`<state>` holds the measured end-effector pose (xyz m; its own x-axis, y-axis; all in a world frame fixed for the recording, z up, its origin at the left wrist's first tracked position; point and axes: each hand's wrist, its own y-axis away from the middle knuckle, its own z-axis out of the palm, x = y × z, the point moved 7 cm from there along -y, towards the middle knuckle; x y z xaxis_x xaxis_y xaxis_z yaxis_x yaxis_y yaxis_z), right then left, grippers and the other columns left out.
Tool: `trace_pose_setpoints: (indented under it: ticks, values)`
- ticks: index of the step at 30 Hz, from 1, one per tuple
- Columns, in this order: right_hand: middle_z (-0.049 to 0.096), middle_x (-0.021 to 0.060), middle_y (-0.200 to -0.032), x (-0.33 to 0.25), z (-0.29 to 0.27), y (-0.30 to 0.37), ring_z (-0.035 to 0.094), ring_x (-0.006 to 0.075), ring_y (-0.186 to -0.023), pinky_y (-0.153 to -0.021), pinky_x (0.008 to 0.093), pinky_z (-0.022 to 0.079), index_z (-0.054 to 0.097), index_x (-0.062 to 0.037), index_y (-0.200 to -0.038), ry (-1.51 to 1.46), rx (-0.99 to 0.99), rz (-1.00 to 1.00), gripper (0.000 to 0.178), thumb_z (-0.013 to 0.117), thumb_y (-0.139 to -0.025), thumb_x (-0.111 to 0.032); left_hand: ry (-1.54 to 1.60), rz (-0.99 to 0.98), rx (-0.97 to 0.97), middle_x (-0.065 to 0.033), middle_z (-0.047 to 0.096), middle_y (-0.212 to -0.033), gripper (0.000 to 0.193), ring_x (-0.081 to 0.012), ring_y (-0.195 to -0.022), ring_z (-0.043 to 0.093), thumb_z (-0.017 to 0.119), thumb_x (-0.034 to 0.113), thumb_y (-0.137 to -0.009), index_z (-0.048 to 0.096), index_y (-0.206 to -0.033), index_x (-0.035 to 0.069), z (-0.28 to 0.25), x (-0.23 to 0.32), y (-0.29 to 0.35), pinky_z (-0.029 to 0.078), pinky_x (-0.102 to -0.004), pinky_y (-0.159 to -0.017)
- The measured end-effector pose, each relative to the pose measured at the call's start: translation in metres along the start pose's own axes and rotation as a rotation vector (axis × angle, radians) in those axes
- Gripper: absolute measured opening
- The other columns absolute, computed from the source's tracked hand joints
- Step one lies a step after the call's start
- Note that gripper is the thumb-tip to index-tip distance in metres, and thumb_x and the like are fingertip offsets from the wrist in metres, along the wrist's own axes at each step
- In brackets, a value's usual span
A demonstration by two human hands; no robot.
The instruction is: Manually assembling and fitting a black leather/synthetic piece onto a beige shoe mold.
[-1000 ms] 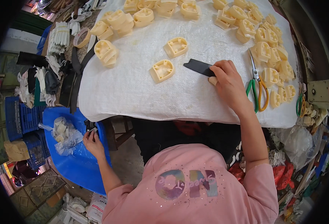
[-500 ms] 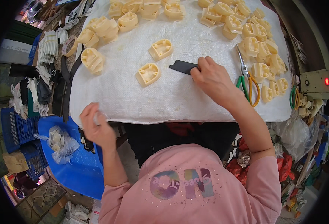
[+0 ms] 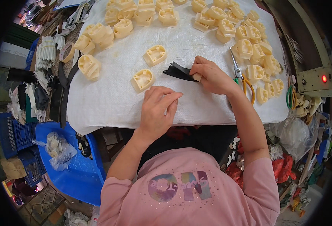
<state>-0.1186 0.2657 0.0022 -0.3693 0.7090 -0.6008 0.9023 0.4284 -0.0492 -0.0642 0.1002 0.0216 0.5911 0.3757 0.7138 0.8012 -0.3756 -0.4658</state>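
Observation:
My right hand is closed on the end of a flat black strip lying toward the left over the white cover. The strip's free end is split into two layers. A small pale patch shows under those fingers; I cannot make it out. My left hand is near the table's front edge, thumb and forefinger drawn together, pointing at the strip without touching it. Whatever is between them, if anything, is too small to see. Two cream plastic shells with rounded ends, a nearer one and a farther one, sit left of the strip.
Scissors with green and orange handles lie right of my right hand. More cream shells are heaped along the far and right sides of the white-covered table. A blue tub with a plastic bag stands at left; a machine box shows a red light.
My left hand has come in from the left edge to the middle, near the strip. The strip's layers have spread apart at the free end. My right hand keeps its hold.

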Motion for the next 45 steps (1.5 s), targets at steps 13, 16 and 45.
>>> trace_pose_setpoints:
  ticks: [13, 16, 45]
  values:
    - [0.05, 0.0121, -0.088, 0.006, 0.001, 0.003, 0.052, 0.0301, -0.084, -0.075, 0.036, 0.042, 0.054, 0.0006, -0.084, -0.109, 0.007, -0.033, 0.009, 0.056, -0.076, 0.003, -0.147, 0.08, -0.1, -0.0143, 0.056, -0.107, 0.033, -0.0306, -0.1, 0.055, 0.065, -0.001, -0.071, 0.06, -0.103, 0.003, 0.049, -0.002, -0.022, 0.044, -0.0392, -0.086]
    - [0.049, 0.0122, -0.089, 0.006, 0.003, 0.005, 0.051, 0.0306, -0.085, -0.075, 0.0361, 0.042, 0.054, 0.0001, -0.085, -0.079, 0.033, -0.052, 0.011, 0.055, -0.076, 0.004, -0.185, 0.088, -0.112, -0.0137, 0.054, -0.111, 0.038, -0.0302, -0.102, 0.053, 0.065, -0.002, -0.07, 0.059, -0.108, 0.003, 0.05, -0.001, -0.02, 0.042, -0.039, -0.087]
    - [0.056, 0.0019, -0.085, 0.048, -0.01, 0.025, 0.048, 0.0093, -0.079, -0.072, 0.0244, 0.041, 0.056, -0.0016, -0.097, -0.71, 0.432, 0.315, 0.016, 0.05, -0.086, -0.012, -0.266, -0.115, 0.069, -0.012, 0.055, -0.08, 0.013, -0.0298, -0.088, 0.048, 0.068, 0.002, -0.068, 0.061, -0.079, 0.0, 0.054, -0.02, -0.042, 0.041, -0.0389, -0.076]
